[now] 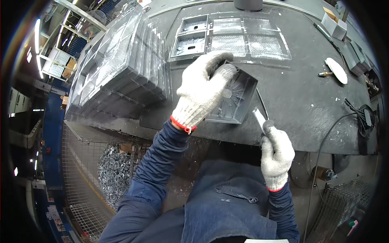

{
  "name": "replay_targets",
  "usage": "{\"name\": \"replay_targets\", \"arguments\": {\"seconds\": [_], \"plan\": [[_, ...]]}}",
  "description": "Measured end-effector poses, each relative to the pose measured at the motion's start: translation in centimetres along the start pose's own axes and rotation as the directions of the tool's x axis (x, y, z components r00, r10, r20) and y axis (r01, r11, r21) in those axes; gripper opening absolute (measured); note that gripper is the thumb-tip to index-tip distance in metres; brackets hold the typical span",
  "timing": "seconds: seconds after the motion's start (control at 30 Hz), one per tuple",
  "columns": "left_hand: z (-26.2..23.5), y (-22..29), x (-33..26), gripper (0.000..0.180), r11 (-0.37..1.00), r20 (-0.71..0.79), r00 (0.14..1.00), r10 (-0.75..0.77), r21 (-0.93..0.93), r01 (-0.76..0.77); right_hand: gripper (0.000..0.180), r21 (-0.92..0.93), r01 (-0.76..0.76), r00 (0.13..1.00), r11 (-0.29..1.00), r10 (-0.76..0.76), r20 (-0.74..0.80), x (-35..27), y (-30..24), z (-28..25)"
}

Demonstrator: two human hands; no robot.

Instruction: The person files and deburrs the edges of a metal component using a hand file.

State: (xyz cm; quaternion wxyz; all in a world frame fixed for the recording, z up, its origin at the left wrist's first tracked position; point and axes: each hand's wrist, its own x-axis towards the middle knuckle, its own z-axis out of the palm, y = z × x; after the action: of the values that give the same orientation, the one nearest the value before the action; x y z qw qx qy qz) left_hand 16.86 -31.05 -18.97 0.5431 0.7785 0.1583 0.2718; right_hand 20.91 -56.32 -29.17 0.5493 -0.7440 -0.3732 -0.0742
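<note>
Well to the left of the shallow grey box [233, 106], and lower, a wire cage [77, 162] holds a heap of metal rings [115, 174], its mesh presumably there to contain loose pieces. Nearer on the box's left rises a tall stack of plastic trays [121, 65], likely piled to save bench space. The gloved left hand [207, 83] is closed over the box's upper left side, thumb and fingers pinching its rim, probably so the ribbed hollow stays exposed and the opposite edge is free. The box itself is tilted above the near edge of the dark workbench [312, 109]. Beyond the box lies a clear divided tray [265, 44]: 2 similar grey parts [190, 43] fill its left pockets, while 4 pockets show bare plastic, a layout that seems meant to separate pieces. Just right of the box, the gloved right hand [277, 154] is wrapped narrowly around a pale flat tool [259, 118], its tip pointing up beside the box's edge, perhaps for fine control; whether they touch I cannot tell. Farther right of the box rest a white disc [336, 71] and a black cable [338, 121]
</note>
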Motion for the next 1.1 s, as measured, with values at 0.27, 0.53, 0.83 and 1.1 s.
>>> {"name": "replay_targets", "arguments": {"seconds": [0.27,0.53,0.83,1.1], "plan": [[-1.4,0.0,-0.2,0.039,0.996,0.033,0.997,-0.076,-0.051,0.077,0.048,0.064,0.084,0.996,0.994,-0.085,0.024,0.6,-2.3,2.1],[-1.5,-1.1,-0.9,0.041,0.974,-0.101,0.984,-0.150,-0.184,0.129,0.052,-0.049,0.101,0.995,0.994,-0.100,0.021,2.1,-0.8,3.1],[-2.9,-1.3,-2.1,0.036,0.991,-0.051,0.999,-0.004,-0.136,-0.003,0.042,0.089,0.062,0.996,0.994,-0.068,0.062,3.1,-2.6,4.6],[-2.5,0.3,-4.5,0.020,0.998,-0.075,0.997,-0.007,0.065,0.011,0.030,0.150,0.072,0.986,0.986,-0.093,0.137,3.0,-3.5,5.1]]}}
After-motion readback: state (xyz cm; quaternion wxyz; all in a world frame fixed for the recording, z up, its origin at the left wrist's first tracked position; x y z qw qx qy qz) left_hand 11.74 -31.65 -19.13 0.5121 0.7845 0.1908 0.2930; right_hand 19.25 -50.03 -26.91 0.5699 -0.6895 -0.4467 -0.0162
